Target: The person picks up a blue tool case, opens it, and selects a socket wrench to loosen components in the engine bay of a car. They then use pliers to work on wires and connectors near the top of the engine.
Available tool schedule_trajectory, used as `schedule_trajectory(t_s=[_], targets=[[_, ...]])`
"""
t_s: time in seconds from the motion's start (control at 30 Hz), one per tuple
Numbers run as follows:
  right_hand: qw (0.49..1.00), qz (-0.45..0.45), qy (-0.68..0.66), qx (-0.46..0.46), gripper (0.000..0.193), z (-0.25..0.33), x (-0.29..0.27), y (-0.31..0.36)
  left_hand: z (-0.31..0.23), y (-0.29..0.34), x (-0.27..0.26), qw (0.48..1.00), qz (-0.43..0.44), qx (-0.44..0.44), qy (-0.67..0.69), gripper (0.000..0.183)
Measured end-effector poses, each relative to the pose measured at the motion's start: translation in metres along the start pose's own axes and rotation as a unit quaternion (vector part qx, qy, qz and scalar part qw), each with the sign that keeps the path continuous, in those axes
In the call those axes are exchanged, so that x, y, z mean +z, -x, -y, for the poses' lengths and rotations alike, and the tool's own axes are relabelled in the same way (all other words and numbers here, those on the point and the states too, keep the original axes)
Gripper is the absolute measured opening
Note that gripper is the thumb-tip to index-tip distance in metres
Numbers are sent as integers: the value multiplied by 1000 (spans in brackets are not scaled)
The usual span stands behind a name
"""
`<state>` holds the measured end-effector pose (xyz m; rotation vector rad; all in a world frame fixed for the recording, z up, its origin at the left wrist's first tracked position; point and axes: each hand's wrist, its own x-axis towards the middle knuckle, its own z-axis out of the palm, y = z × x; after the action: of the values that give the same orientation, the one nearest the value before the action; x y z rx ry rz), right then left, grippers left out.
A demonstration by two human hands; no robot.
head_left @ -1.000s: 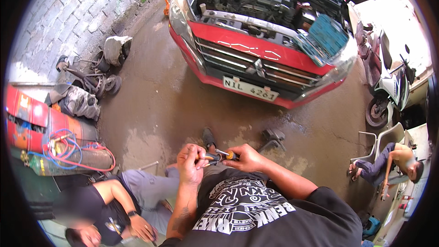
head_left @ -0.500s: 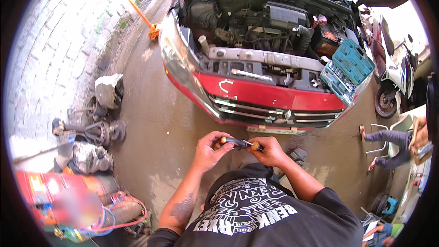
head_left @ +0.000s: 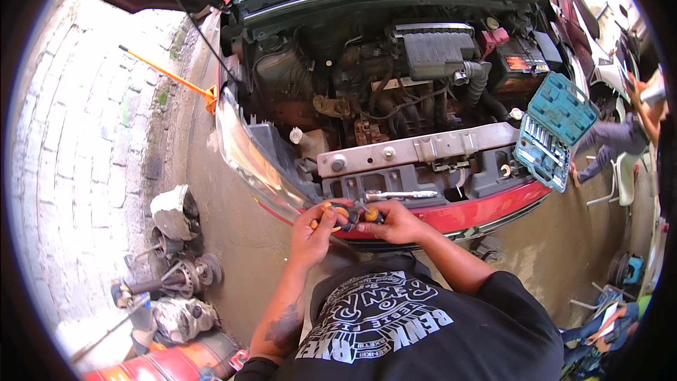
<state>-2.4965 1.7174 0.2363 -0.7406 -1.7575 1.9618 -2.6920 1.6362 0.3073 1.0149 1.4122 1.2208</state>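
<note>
My left hand is closed on a black-and-orange handled tool that looks like pliers; its jaws are hidden. Beside it, my right hand grips a screwdriver by its yellow-and-black handle, the thin shaft pointing up and left towards the other tool. Both hands are close together at the front edge of a red car with its hood up. Just beyond them, a silver bar-shaped tool lies on the black front panel, below the metal crossbar.
A teal socket case lies unfolded on the car's front right corner, near the battery. An orange jack handle stands by the left side. Removed car parts lie at lower left. A seated person is at the right.
I have come closer to the car, and the engine bay fills more of the view. Both hands, still holding their tools, are now at the bumper's edge.
</note>
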Motion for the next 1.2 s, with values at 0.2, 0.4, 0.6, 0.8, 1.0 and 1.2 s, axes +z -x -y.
schedule_trajectory(t_s=[0.2,0.4,0.6,0.8,1.0,1.2], targets=[[951,-298,72,-38,15,-26,-38,-57,-10,-125,-46,991,98,-5,-91,44],[682,-682,260,-45,13,-101,-32,-44,24,-300,-76,987,134,77,40,37],[535,-795,282,49,10,-140,-9,-52,74,-457,-33,975,179,123,54,26],[478,-794,372,61,10,-142,-15,-57,94,-534,16,961,230,140,62,22],[496,-758,403,133,9,-144,-13,-53,108,-560,30,956,248,113,105,17],[509,-739,413,155,8,-135,-14,-55,73,-533,22,955,276,96,52,14]])
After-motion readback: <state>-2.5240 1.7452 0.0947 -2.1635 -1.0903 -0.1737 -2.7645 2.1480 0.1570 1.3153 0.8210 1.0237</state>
